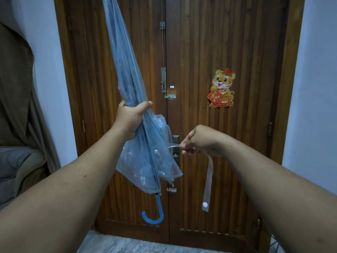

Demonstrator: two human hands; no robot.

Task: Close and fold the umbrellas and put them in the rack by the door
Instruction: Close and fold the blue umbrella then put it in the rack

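One umbrella [131, 99], light, slippery canopy: left hand [130, 118] clenched round mid-canopy; right hand [198, 140] pinches limp strap [208, 177]. Rack apparently out of view.

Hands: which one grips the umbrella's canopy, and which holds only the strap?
The left hand is wrapped around the closed clear umbrella mid-canopy. The right hand pinches just the clear strap, whose snap end dangles free below it.
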